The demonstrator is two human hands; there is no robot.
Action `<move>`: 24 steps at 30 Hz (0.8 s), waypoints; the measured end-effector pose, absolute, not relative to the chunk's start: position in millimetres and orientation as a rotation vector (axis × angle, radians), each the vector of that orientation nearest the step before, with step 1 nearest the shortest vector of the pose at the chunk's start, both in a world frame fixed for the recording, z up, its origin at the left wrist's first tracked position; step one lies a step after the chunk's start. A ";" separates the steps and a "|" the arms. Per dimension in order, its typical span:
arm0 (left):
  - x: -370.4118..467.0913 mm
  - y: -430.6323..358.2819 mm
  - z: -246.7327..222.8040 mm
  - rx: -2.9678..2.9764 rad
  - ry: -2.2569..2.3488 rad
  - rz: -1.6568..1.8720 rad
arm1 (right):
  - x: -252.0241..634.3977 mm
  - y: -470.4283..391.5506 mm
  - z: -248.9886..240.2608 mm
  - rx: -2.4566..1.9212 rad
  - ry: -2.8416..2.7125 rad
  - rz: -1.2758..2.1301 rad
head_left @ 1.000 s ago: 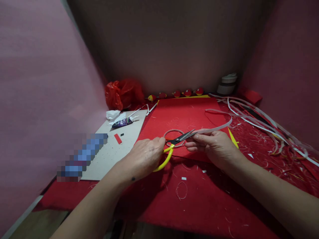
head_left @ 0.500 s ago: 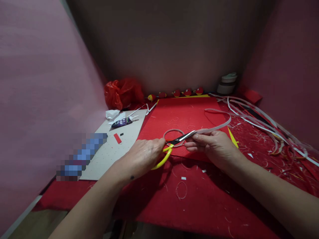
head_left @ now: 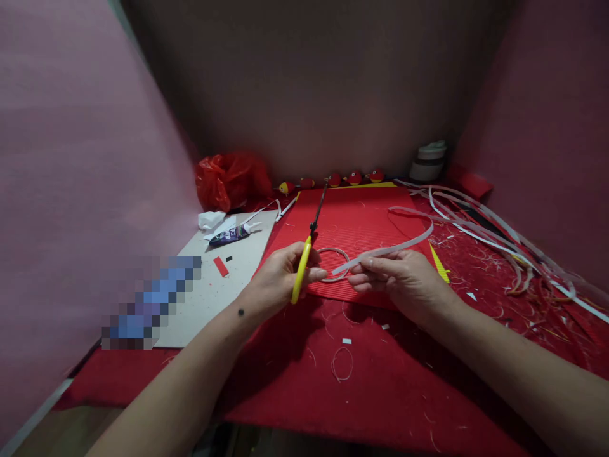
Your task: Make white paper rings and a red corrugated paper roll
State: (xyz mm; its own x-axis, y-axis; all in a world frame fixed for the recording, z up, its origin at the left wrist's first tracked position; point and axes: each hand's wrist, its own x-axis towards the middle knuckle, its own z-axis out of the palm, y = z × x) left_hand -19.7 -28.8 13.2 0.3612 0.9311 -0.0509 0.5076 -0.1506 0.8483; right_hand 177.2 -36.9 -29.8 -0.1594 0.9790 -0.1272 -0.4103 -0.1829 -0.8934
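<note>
- Your light is dim, the wall (head_left: 309,82) at twelve o'clock murky.
- Your left hand (head_left: 280,270) shadows the cloth (head_left: 380,393) towards six o'clock.
- Pixel blocks (head_left: 157,301) mask something at your eight o'clock.

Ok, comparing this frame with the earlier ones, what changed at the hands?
The left hand has turned, swinging the scissors away from the pale strip, so their blades now point toward the back wall. Neither scissors nor strip was let go; the right hand still pinches the strip near its end. The glue tube stayed put.
</note>
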 end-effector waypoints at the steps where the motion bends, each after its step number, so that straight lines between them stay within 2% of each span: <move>1: -15.5 -29.8 12.4 1.651 1.214 0.673 | 177.0 -37.4 -29.3 -0.921 -0.881 1.603; 6: 1.3 -34.9 5.6 1.411 1.102 0.791 | 176.2 -39.4 -27.7 -0.944 -0.866 1.661; 24: -5.7 -26.8 1.4 1.409 1.126 1.021 | 177.0 -39.3 -25.9 -0.853 -0.778 1.728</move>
